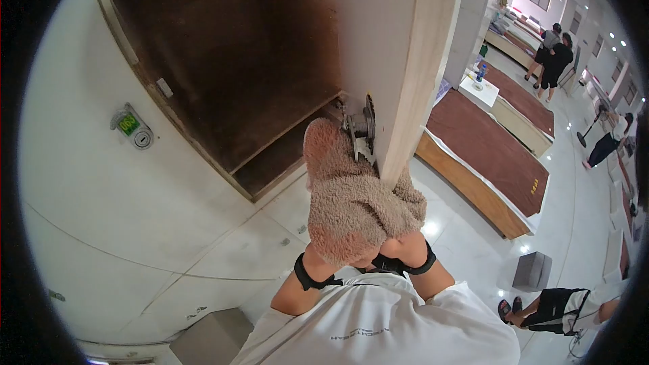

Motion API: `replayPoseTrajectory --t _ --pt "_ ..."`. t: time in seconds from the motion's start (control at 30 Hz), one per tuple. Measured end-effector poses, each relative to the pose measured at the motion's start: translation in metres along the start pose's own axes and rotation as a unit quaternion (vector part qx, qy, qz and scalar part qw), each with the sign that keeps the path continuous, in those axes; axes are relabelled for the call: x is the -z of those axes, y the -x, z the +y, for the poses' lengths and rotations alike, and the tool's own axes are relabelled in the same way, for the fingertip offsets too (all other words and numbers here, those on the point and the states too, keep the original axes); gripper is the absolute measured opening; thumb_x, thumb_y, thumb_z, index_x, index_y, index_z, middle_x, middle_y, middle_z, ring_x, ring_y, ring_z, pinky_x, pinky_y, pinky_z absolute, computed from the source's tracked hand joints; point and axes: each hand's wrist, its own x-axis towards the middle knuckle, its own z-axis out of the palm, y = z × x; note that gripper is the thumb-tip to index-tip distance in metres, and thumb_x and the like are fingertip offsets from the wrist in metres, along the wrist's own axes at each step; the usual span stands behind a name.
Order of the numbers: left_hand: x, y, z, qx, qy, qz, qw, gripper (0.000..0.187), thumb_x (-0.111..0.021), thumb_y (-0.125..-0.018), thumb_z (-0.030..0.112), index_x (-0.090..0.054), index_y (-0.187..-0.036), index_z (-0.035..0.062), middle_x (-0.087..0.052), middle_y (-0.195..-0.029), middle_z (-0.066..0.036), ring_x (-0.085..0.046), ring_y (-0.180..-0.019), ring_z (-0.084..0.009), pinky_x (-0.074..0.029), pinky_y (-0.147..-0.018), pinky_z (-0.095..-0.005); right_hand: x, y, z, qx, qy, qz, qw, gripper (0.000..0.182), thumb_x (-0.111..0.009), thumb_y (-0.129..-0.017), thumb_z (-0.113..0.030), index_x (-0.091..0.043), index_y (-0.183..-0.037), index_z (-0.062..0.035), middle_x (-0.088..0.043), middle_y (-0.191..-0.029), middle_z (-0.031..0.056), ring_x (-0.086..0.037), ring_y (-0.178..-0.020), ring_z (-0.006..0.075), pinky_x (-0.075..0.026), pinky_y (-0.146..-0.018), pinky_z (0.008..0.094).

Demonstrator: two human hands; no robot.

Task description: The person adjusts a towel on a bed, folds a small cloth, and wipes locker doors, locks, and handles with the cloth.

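Note:
A fuzzy brown towel (345, 203) is bunched around the lower part of an open cabinet door (422, 47). My left hand (318, 261) is mostly beneath the towel, on the inner side of the door. On the other side, my right hand (407, 249) holds the towel against the door's edge. Both hands appear closed on the cloth, though their fingers are hidden by it. A metal lock (364, 128) juts from the door's inner face, just above the towel and touching it. Black bands circle both wrists.
The cabinet's dark brown interior (230, 47) gapes at upper left. Beside it is a pale panel with a green-numbered lock (132, 126). Brown-covered beds (487, 149), a white side table (478, 91) and a grey stool (533, 272) stand to the right. Several people are farther off.

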Motion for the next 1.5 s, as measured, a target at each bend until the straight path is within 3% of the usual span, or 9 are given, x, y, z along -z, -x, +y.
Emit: replayPoseTrajectory --t 0.1,0.23,0.33,0.7,1.0,1.1,1.2,1.27,1.5 --pt "0.001 0.013 -0.005 0.019 -0.006 -0.026 0.999 0.059 -0.068 -0.081 0.032 -0.056 -0.136 0.0136 -0.054 -0.138 -0.013 -0.044 -0.133 -0.0358 -0.028 -0.116 -0.0527 -0.004 0.003 0.001 -0.033 -0.004 -0.016 0.999 0.091 -0.074 -0.077 -0.023 -0.030 -0.146 0.0153 -0.040 -0.149 0.0332 -0.039 -0.142 0.0397 -0.028 -0.117 0.0423" --pt "0.009 0.026 -0.018 0.035 -0.040 -0.033 0.998 0.060 -0.066 -0.082 0.032 -0.054 -0.138 0.0132 -0.053 -0.139 -0.014 -0.043 -0.134 -0.0369 -0.027 -0.116 -0.0529 -0.010 -0.014 0.006 0.144 0.033 0.057 0.987 0.094 -0.078 -0.076 -0.027 -0.031 -0.146 0.0139 -0.039 -0.150 0.0321 -0.037 -0.143 0.0400 -0.029 -0.117 0.0431" --pt "0.017 0.037 -0.027 0.046 -0.073 -0.034 0.996 0.061 -0.066 -0.083 0.032 -0.052 -0.139 0.0129 -0.051 -0.140 -0.015 -0.041 -0.135 -0.0377 -0.027 -0.116 -0.0530 -0.015 -0.018 -0.002 0.092 -0.091 0.039 0.991 0.094 -0.082 -0.075 -0.027 -0.035 -0.146 0.0119 -0.040 -0.149 0.0319 -0.039 -0.141 0.0431 -0.033 -0.115 0.0438" --pt "0.050 0.062 -0.031 0.087 -0.160 -0.040 0.982 0.064 -0.063 -0.085 0.032 -0.047 -0.144 0.0116 -0.047 -0.144 -0.018 -0.037 -0.138 -0.0406 -0.025 -0.116 -0.0535 -0.063 -0.038 0.005 0.188 -0.036 0.004 0.982 0.080 -0.080 -0.076 -0.013 -0.043 -0.145 0.0043 -0.044 -0.145 0.0309 -0.042 -0.137 0.0467 -0.036 -0.112 0.0455" --pt "0.047 0.009 0.011 0.111 0.021 0.180 0.977 0.071 -0.058 -0.087 0.033 -0.036 -0.151 0.0085 -0.037 -0.151 -0.022 -0.029 -0.142 -0.0418 -0.021 -0.117 -0.0529 -0.098 -0.015 0.053 0.128 -0.050 -0.035 0.990 0.095 -0.086 -0.066 -0.032 -0.044 -0.144 0.0024 -0.037 -0.150 0.0317 -0.030 -0.142 0.0512 -0.025 -0.117 0.0508" --pt "0.043 0.044 -0.007 0.129 -0.052 0.135 0.981 0.074 -0.057 -0.088 0.037 -0.034 -0.152 0.0068 -0.033 -0.154 -0.022 -0.027 -0.144 -0.0416 -0.019 -0.118 -0.0523 -0.115 -0.009 0.071 0.127 -0.002 -0.071 0.989 0.093 -0.084 -0.070 -0.035 -0.043 -0.146 0.0013 -0.031 -0.153 0.0317 -0.026 -0.142 0.0542 -0.021 -0.117 0.0550" --pt "0.037 0.067 -0.005 0.132 -0.155 0.149 0.968 0.053 -0.061 -0.088 0.027 -0.053 -0.135 0.0062 -0.051 -0.137 -0.020 -0.042 -0.131 -0.0424 -0.029 -0.110 -0.0527 -0.129 -0.014 0.077 0.185 0.068 -0.114 0.974 0.087 -0.079 -0.077 -0.036 -0.041 -0.146 0.0005 -0.029 -0.154 0.0310 -0.025 -0.141 0.0563 -0.019 -0.116 0.0589" --pt "0.052 0.056 0.003 0.093 -0.215 0.165 0.958 0.029 -0.060 -0.091 0.014 -0.066 -0.118 0.0051 -0.067 -0.113 -0.018 -0.060 -0.110 -0.0424 -0.046 -0.094 -0.0518 -0.139 -0.018 0.077 0.153 0.055 -0.137 0.977 0.078 -0.076 -0.081 -0.033 -0.045 -0.143 0.0006 -0.031 -0.153 0.0301 -0.028 -0.138 0.0552 -0.021 -0.115 0.0586" --pt "0.061 0.064 -0.018 0.141 -0.177 0.154 0.962 0.037 -0.070 -0.083 0.017 -0.067 -0.119 0.0075 -0.065 -0.120 -0.017 -0.058 -0.115 -0.0401 -0.041 -0.101 -0.0531 -0.184 -0.031 0.089 -0.059 -0.048 -0.127 0.989 0.059 -0.071 -0.086 -0.023 -0.052 -0.137 0.0010 -0.036 -0.150 0.0283 -0.036 -0.135 0.0494 -0.028 -0.113 0.0527"
